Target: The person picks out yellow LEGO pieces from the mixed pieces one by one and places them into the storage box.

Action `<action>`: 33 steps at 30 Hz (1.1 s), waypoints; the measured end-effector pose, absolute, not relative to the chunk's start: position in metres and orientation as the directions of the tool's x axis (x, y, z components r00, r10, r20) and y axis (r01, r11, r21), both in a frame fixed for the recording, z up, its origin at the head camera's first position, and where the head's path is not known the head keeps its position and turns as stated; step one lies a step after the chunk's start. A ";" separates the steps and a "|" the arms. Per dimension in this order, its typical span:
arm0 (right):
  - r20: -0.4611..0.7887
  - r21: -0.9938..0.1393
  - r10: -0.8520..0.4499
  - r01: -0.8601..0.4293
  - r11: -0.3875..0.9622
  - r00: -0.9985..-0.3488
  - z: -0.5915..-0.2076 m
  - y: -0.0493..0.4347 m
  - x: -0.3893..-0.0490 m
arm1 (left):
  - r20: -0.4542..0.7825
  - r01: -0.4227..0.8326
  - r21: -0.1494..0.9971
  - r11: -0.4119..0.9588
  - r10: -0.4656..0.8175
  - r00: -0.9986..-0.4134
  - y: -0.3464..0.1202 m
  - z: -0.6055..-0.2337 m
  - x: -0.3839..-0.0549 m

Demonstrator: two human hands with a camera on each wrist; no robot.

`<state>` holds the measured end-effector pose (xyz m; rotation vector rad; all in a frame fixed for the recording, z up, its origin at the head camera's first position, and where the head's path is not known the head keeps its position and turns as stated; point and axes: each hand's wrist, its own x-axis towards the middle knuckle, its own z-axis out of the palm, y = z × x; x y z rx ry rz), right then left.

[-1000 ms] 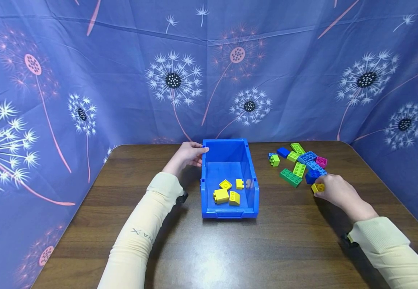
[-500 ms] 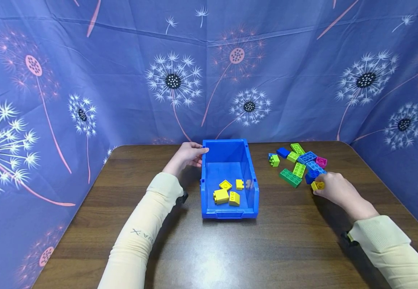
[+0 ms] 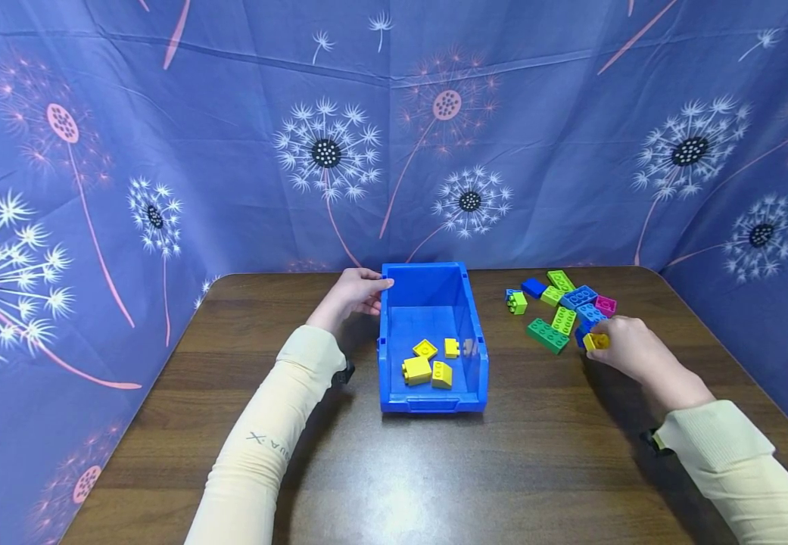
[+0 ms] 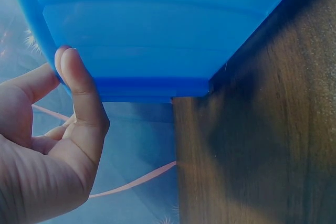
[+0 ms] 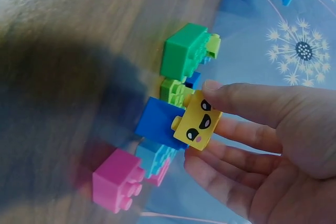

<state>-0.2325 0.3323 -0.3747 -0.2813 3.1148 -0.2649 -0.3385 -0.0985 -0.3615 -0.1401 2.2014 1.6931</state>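
My left hand [image 3: 356,291] pinches the left rim of a blue plastic bin [image 3: 434,405] near its back corner. In the left wrist view the thumb [image 4: 79,77] presses the bin's outer wall [image 4: 157,30]. Several yellow toy bricks [image 3: 417,370] lie on the bin's floor. Off to the right, my right hand [image 3: 635,352] pinches a yellow toy brick [image 3: 596,342] between thumb and fingers. The right wrist view shows a printed smiling face on that yellow brick [image 5: 198,121]. Right behind it is a dark blue brick [image 5: 160,121].
A loose cluster of bricks lies at the table's back right: a dark green brick [image 3: 548,335], a lime brick [image 3: 564,319], a blue brick [image 3: 579,296] and a magenta brick [image 3: 606,306]. A patterned blue cloth [image 3: 537,136] hangs behind the wooden table [image 3: 537,469].
My right hand has lifted the yellow brick slightly and moved it a little left and back, over the dark blue brick's front. The left hand and bin have stayed put.
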 end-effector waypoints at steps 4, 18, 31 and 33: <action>0.050 -0.166 -0.189 -0.195 0.967 -0.981 -0.371 0.328 -0.232 | -0.338 -0.291 0.916 0.277 0.139 -0.931 -0.099 -0.361 -0.338; 0.239 -0.175 -0.237 -0.282 0.943 -0.942 -0.361 0.317 -0.231 | -0.334 -0.286 0.916 0.282 0.140 -0.932 -0.100 -0.364 -0.338; 0.349 -0.164 -0.262 -0.334 0.928 -0.900 -0.346 0.294 -0.232 | -0.332 -0.285 0.917 0.280 0.140 -0.933 -0.100 -0.363 -0.338; 0.341 -0.167 -0.259 -0.329 0.929 -0.904 -0.343 0.290 -0.232 | -0.333 -0.285 0.917 0.280 0.138 -0.933 -0.100 -0.363 -0.338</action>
